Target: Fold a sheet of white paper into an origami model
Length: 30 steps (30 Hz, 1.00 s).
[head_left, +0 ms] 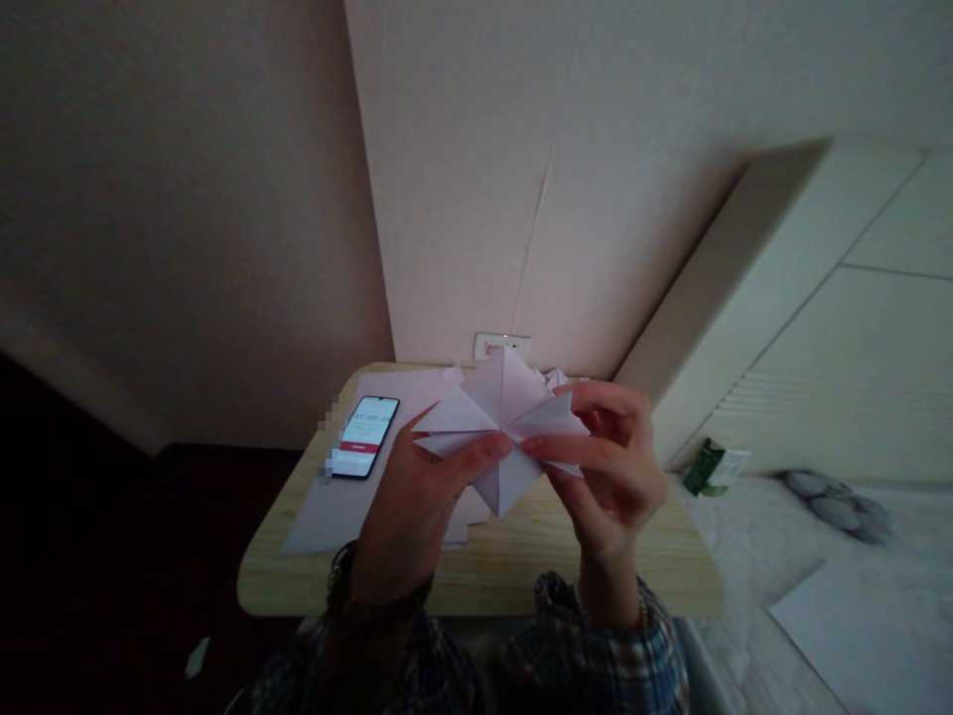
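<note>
A folded white paper shape (pixel 502 392) with several pointed flaps is held up above the table, its flaps meeting near the centre. My left hand (pixel 428 477) grips it from the left, the thumb pressed close to the centre and the other fingers mostly hidden behind the paper. From the right, my right hand (pixel 614 457) pinches a flap, with one finger pointing in to the middle of the shape. Under and behind the hands, white paper sheets (pixel 328 516) lie on the table's left side.
A lit phone (pixel 364 437) rests on the sheets on the wooden table (pixel 655 566). Behind stands a wall with a socket (pixel 483 345). To the right, a bed (pixel 751 556) bears a green-and-white box (pixel 707 467), a grey rounded object (pixel 838 504) and a white sheet (pixel 871 636).
</note>
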{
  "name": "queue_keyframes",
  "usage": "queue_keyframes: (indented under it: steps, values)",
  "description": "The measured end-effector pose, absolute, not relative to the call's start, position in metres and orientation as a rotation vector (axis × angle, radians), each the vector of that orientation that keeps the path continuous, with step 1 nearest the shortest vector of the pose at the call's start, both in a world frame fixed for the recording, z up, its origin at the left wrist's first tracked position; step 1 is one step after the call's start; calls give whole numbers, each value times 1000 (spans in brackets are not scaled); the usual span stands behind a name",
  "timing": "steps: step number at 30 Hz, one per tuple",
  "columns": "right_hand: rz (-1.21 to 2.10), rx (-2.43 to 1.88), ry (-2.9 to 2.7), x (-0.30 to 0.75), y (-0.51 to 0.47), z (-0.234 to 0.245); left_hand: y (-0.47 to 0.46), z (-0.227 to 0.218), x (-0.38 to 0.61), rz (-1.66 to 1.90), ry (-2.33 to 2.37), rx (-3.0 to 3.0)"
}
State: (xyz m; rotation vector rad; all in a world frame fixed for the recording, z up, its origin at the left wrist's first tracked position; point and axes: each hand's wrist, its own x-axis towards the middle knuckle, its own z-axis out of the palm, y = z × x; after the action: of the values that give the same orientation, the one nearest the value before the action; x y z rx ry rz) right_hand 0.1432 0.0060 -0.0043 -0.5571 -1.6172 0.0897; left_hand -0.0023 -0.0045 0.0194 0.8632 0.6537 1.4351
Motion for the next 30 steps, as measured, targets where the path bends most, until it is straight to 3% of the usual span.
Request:
queue_keyframes:
  steps: [13, 20, 30]
  values:
    - [219, -832, -1563, 134, 8, 6, 2, 4, 2, 1770, 966, 1028]
    - [644, -902, -1397, 128, 8, 3, 4, 1, 5, 1832, 920, 970]
    - [843, -971, -1382, 131, 5, 3, 2, 8, 8, 1744, 837, 840]
